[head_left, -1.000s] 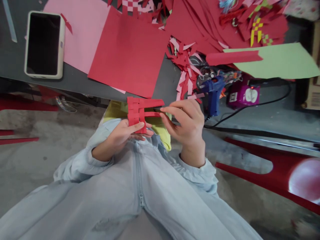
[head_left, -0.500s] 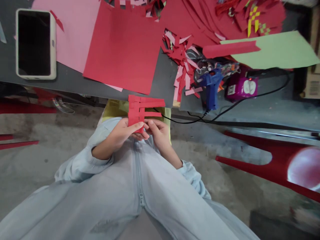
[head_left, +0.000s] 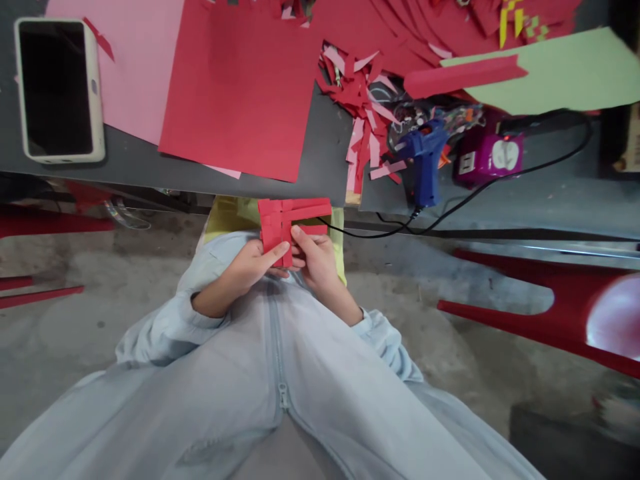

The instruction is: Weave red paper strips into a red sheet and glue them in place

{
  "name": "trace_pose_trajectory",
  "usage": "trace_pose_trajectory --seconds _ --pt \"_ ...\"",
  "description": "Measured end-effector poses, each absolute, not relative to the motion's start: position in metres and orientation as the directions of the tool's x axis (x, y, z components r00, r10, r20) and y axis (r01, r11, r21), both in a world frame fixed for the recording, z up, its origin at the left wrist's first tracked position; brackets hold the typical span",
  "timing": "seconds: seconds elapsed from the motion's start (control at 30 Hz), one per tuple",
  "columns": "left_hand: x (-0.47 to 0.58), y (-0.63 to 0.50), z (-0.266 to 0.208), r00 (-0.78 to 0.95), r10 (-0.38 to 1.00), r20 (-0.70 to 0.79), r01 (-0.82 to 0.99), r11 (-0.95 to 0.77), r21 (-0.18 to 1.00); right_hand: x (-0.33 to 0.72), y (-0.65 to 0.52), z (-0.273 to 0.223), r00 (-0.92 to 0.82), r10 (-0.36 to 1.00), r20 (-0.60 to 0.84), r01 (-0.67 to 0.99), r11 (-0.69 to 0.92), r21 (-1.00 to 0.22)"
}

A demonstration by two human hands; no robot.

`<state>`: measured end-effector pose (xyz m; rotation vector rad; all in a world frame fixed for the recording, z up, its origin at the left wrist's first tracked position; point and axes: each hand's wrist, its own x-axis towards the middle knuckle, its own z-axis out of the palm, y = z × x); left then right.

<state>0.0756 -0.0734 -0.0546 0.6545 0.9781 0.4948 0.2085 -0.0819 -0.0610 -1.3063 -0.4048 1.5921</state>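
A small piece of woven red paper strips [head_left: 274, 225] is held over my lap, just in front of the table edge. Several strip ends stick out loose to its right. My left hand [head_left: 257, 260] grips its lower left part, thumb on top and fingers beneath. My right hand [head_left: 319, 259] pinches at its lower right side, with the thumb lying over the weave near a loose strip. What the right fingers do underneath is hidden. Behind the paper a black cord [head_left: 355, 235] runs off to the right.
On the dark table [head_left: 130, 157] lie a phone [head_left: 56, 90], a large red sheet [head_left: 235, 93], pink paper [head_left: 133, 73] and a heap of paper scraps [head_left: 357, 100]. Further right are a blue glue gun [head_left: 425, 157], a purple box [head_left: 487, 157] and a green sheet [head_left: 565, 73]. Red stools [head_left: 565, 300] flank me.
My right hand has moved up and onto the weave, its thumb now over the paper beside the strips. My left hand keeps its hold. The view has shifted slightly.
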Motion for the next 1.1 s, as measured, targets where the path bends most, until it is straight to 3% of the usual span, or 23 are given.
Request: trace_pose_trajectory --seconds 0.4,0.67,0.9,1.1 --pt "0.077 -0.074 -0.058 0.482 0.660 -0.576 -0.080 0.688 0.721 0.208 -0.075 -0.054 0.039 0.835 -0.549 -0.559 -0.437 -0.705" --pt "0.075 -0.072 -0.056 0.484 0.653 -0.582 -0.064 0.690 0.721 0.209 -0.071 -0.048 0.050 0.828 -0.558 -0.529 -0.452 -0.718" --pt "0.070 -0.064 -0.050 0.427 0.734 -0.527 -0.113 0.622 0.775 0.215 -0.075 -0.061 0.099 0.896 -0.432 -0.363 -0.372 -0.855" --pt "0.070 -0.066 -0.042 0.449 0.752 -0.482 -0.103 0.580 0.808 0.220 -0.073 -0.057 0.015 0.932 -0.362 -0.453 -0.317 -0.833"
